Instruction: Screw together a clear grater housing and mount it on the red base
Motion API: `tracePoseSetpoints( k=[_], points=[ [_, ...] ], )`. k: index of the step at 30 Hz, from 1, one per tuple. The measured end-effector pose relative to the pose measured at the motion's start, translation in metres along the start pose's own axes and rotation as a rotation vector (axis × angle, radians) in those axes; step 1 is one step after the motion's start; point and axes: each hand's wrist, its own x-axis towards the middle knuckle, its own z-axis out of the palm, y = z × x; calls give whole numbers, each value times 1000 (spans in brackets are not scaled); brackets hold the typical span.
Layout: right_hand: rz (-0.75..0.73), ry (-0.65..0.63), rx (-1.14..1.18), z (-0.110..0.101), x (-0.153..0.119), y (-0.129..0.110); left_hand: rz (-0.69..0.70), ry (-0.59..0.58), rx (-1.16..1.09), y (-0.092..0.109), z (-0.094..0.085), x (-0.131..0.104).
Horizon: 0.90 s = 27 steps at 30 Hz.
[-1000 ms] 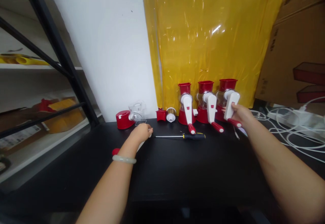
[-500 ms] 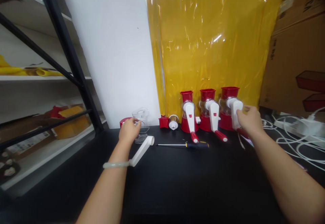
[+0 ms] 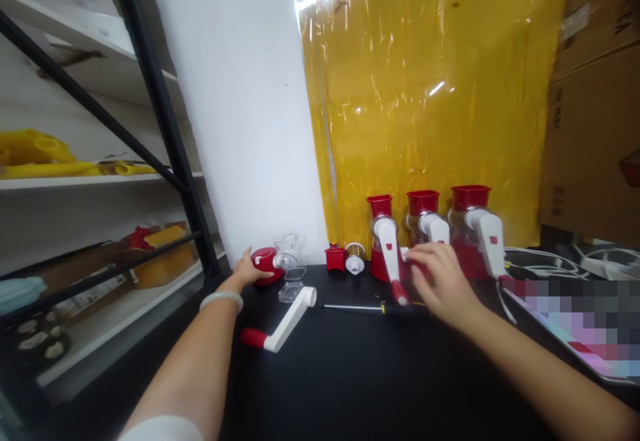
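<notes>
**Left hand (image 3: 243, 273) at the red base (image 3: 265, 266), right hand (image 3: 441, 282) by the upright grinders (image 3: 423, 202)**

In the head view, your left hand is much the nearer one to the red base, which sits toward the back of the black desk (image 3: 340, 374). The base lies just to the right of your palm, with your thumb along its near side and your forefinger raised at its left edge. You have those fingers spread about it; whether they clench it, you cannot tell from here. The base is squat and round, so it shows no clear long axis. Just to its right is the clear housing (image 3: 293, 244), on the side away from your palm. The loose crank (image 3: 289, 322) lies nearer you, slanting from its red grip at near left to its white end at far right.

Your right hand is well apart from the base, its fingers bent and seemingly free. Their tips point left toward the white knob (image 3: 405, 252) beside the leftmost grinder (image 3: 387, 248); blur hides whether they touch it. The screwdriver (image 3: 353, 308) lies crosswise between your hands.
</notes>
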Motion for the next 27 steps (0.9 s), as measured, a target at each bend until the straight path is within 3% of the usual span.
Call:
tracePoseSetpoints(
  k=[5,13,18,22,24,27],
  points=[
    [-104,-236,265,7,-5,-35,48,-2,-111,-13,15,6],
    [-14,-599,296,18,-17,-57,41,55,-161,-19,11,-3],
    [12,-733,219,20,-18,-62,12,161,-120,-28,-10,-6],
    [43,-850,198,20,-16,-69,25,276,-103,-31,-37,-7],
    [54,-897,180,21,-16,-70,64,348,-112,-23,-54,-10],
    [85,-940,158,24,-17,-67,160,452,-151,3,-79,-23]
  ],
)
